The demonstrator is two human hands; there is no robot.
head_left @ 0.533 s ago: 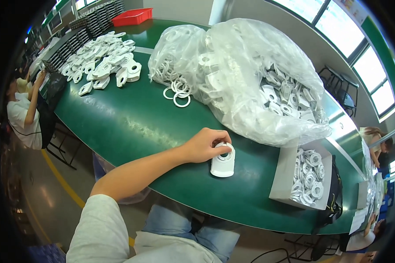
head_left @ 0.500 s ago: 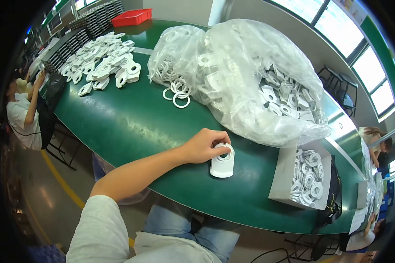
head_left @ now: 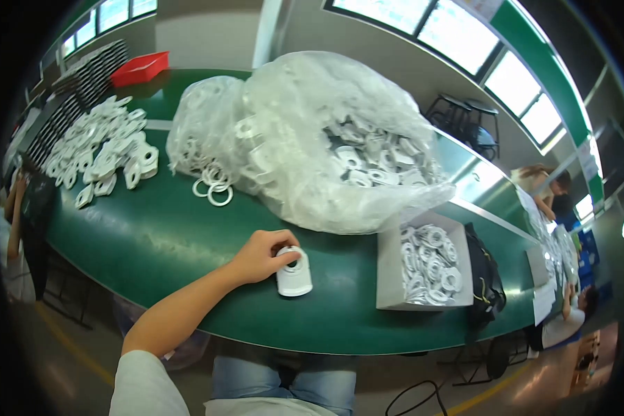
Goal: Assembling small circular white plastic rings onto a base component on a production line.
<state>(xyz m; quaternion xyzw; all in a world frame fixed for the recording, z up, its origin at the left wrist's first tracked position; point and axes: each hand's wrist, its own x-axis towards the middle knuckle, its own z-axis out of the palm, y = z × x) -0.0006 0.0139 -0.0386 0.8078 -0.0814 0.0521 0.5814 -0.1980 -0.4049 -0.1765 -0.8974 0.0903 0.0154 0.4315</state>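
Note:
My left hand [head_left: 265, 255] is closed on the top end of a white plastic part [head_left: 296, 281], thumb over its near face and fingers curled behind. The part has a round hole at its upper end and a wide, rounded lower end, and it is at the green table [head_left: 187, 256]. Whether it rests flat or tilts a little, I cannot tell. No right hand shows. Beyond my left hand, several white rings [head_left: 220, 195] lie loose beside a large clear plastic bag [head_left: 326, 201] full of white parts.
An open box [head_left: 390, 277] of small white ring-shaped pieces stands to the right, with a black bag [head_left: 485, 274] beside it. At the far left are a heap of white parts [head_left: 104, 149], stacked dark trays [head_left: 93, 73] and a red bin [head_left: 140, 68]. Other people work at both sides.
The view has turned to the right, so the table and everything on it sit further left in the picture. My left hand keeps its hold on the white plastic part.

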